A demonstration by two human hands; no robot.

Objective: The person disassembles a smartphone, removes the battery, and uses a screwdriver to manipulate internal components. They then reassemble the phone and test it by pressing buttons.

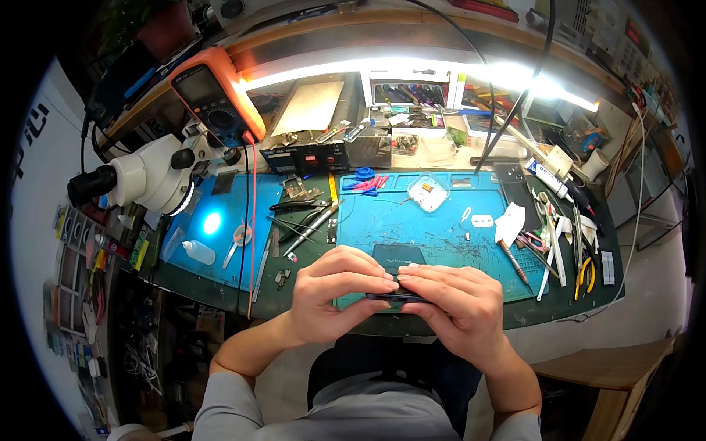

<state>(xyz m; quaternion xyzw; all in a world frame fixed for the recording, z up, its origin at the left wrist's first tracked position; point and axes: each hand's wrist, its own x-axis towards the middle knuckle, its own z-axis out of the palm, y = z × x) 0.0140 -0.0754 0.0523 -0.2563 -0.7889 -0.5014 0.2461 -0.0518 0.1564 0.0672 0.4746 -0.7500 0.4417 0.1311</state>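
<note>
All around me
I see a black-tipped white microscope (pixel 151 180), a boxy orange meter (pixel 213 99), a small see-through plastic bottle (pixel 199 252) lying down, and yellow-handled pliers (pixel 586 276).

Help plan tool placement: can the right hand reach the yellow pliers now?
Not readily, it seems: the right hand holds a slim dark device, though the yellow pliers look uncovered.
</note>
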